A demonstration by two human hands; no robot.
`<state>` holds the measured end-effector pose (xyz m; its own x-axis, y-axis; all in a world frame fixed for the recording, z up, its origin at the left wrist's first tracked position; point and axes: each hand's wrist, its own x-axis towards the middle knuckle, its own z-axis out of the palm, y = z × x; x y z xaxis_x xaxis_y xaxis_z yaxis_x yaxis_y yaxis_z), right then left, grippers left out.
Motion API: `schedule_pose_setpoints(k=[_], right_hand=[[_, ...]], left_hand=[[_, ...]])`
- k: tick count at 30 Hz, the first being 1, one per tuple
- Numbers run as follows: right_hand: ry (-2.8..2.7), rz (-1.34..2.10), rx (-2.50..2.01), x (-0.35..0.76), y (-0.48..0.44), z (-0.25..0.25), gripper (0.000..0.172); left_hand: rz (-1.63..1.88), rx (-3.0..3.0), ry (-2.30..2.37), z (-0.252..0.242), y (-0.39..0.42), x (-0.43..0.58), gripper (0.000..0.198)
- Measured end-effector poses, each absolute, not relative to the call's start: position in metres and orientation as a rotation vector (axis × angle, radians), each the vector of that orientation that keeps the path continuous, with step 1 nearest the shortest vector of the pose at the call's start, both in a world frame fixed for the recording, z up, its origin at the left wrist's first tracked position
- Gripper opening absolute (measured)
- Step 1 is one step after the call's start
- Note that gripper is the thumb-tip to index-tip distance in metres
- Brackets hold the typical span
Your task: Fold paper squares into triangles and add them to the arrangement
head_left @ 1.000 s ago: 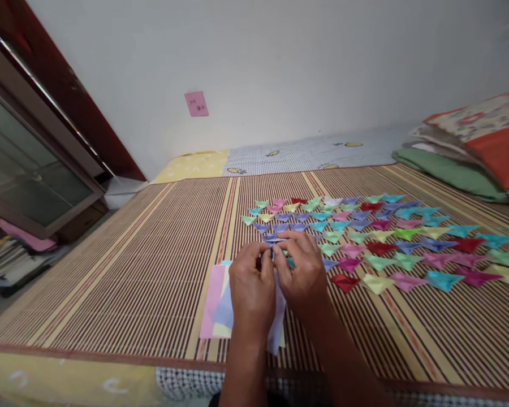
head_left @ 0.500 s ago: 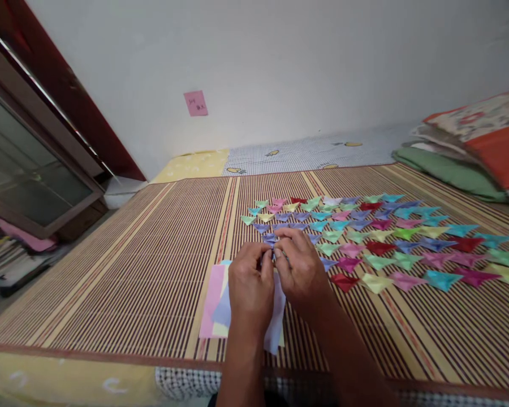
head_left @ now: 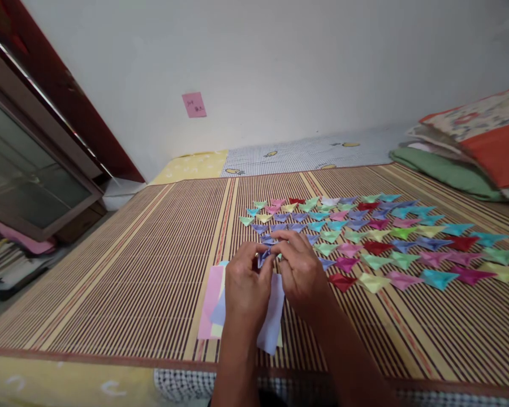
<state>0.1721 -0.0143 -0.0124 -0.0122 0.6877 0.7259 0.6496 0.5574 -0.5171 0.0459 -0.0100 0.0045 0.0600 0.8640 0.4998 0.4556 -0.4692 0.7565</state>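
Observation:
A small purple folded paper (head_left: 263, 258) is pinched between the fingers and thumb of my left hand (head_left: 246, 280). My right hand (head_left: 302, 272) meets it from the other side, its fingertips closed at the paper's upper edge. Much of the paper is hidden by the fingers. Below my hands lies a loose stack of flat sheets, with a pink sheet (head_left: 207, 308) at the left and a lavender sheet (head_left: 273, 322) at the right. Rows of pointed folded paper pieces in many colours, among them a red piece (head_left: 342, 282), spread out beyond and to the right of my hands.
Everything lies on a striped bamboo mat (head_left: 152, 271) over a bed. A pile of folded bedding (head_left: 453, 167) stands at the far right. Behind is a white wall with a pink note (head_left: 194, 105). A glass-fronted cabinet (head_left: 34, 164) is at the left.
My hands have shifted slightly left, and the fingertips have parted a little, so more of the purple folded paper shows. The view has moved slightly; the rows and stack lie as before.

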Motion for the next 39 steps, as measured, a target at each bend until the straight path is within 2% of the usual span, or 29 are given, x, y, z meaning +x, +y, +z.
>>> schedule_pose_setpoints(k=[5, 10, 12, 15, 18, 31, 39], right_hand=[[-1.699, 0.035, -1.115, 0.170, -0.014, -0.012, 0.026], [-1.488, -0.037, -1.097, 0.167, -0.018, -0.004, 0.015], [-1.342, 0.081, -1.184, 0.165, -0.019, -0.002, 0.011], [-1.255, 0.456, -1.296, 0.161, -0.017, -0.004, 0.020], [-1.214, 0.708, -1.255, 0.155, -0.014, -0.009, 0.013], [-1.010, 0.738, -1.218, 0.157, -0.009, -0.019, 0.009], [-0.823, 0.883, -1.114, 0.154, -0.002, -0.027, 0.011]], left_hand=[[1.378, 1.858, 1.277, 0.005, -0.011, 0.045, 0.014], [1.398, 1.724, 1.408, 0.004, -0.009, 0.043, 0.010], [1.415, 1.658, 1.423, 0.002, -0.008, 0.044, 0.009], [1.446, 1.634, 1.401, 0.000, -0.007, 0.045, 0.006], [1.455, 1.680, 1.361, -0.001, -0.008, 0.047, 0.006], [1.378, 2.068, 1.261, 0.003, -0.012, 0.052, 0.018], [1.575, 1.961, 1.328, -0.005, -0.010, 0.061, 0.020]])
